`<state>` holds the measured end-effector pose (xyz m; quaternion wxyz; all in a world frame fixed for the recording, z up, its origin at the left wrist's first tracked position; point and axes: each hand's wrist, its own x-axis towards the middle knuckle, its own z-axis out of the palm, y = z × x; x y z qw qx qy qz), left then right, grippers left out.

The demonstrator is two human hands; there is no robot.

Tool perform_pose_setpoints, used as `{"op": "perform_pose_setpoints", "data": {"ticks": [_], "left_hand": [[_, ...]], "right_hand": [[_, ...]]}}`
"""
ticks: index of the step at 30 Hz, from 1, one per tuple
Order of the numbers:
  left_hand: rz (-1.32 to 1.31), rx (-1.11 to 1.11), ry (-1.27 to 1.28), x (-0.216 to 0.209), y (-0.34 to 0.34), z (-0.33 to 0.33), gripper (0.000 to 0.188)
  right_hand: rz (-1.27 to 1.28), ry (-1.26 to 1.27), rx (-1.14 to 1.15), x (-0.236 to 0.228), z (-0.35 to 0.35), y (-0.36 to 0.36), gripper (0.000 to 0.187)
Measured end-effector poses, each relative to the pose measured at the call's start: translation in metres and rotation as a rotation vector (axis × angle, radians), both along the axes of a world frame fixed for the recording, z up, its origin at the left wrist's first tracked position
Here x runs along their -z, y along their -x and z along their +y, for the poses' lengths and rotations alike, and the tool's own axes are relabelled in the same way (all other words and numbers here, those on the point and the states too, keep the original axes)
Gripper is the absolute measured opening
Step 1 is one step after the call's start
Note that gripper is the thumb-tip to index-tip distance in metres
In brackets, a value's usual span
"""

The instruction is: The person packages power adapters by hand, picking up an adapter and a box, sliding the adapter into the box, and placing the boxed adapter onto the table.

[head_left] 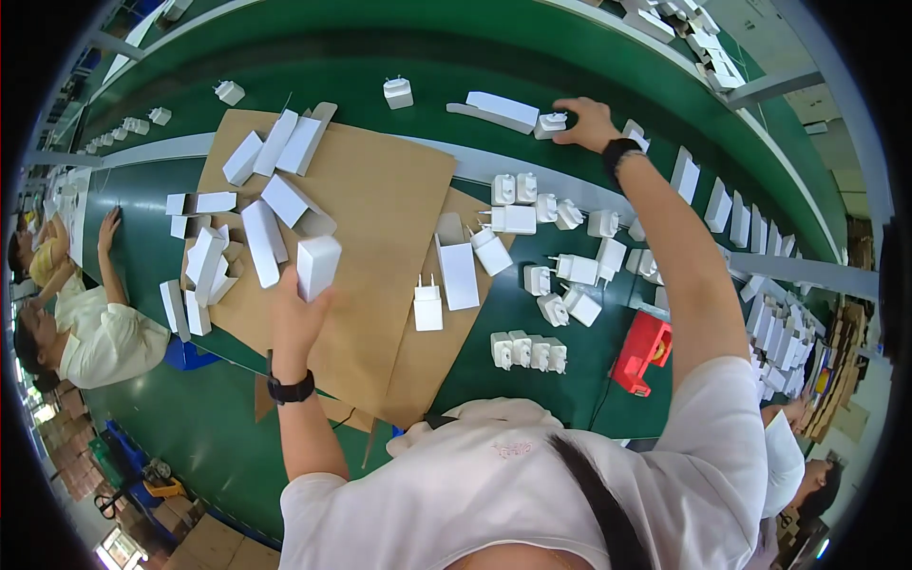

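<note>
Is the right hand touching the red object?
No, the right hand is at a white charger, and the red object lies well apart from it.

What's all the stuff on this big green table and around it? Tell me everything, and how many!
White chargers: many, white, mostly right of the cardboard, some on the belt
White boxes: many, white, on the cardboard, belt and far right
Boxy item: one, white, over the cardboard; box or charger, unclear
Cardboard sheets: at least two, brown, overlapping on the table
Red gadget: one, red, table's right part
Table: one, green, before the person
Belt: one, green, far side
Other people: at least three, pale or yellow tops, both sides
Wristbands: two, black, both wrists
Shirt: one, white, bottom
Left fingers: around the boxy item
Right fingers: at a charger; grip unclear
</note>
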<state>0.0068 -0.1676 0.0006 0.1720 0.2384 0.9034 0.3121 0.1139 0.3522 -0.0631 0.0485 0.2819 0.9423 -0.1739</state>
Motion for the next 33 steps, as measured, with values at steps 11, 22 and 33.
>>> {"op": "perform_pose_setpoints", "data": {"ticks": [11,22,33], "left_hand": [[-1.106,-0.245,-1.071,-0.049,-0.099,0.098,0.041],[-1.393,-0.177,-1.299,-0.074,-0.169,0.115,0.049],[-1.107,-0.189,-1.327,-0.076,-0.192,0.109,0.054]], "right_hand": [[0.515,0.841,-0.107,-0.201,-0.152,-0.115,0.031],[0.599,0.661,0.228,-0.215,-0.291,-0.217,0.031],[0.48,0.5,0.188,-0.228,-0.294,-0.227,0.028]]}}
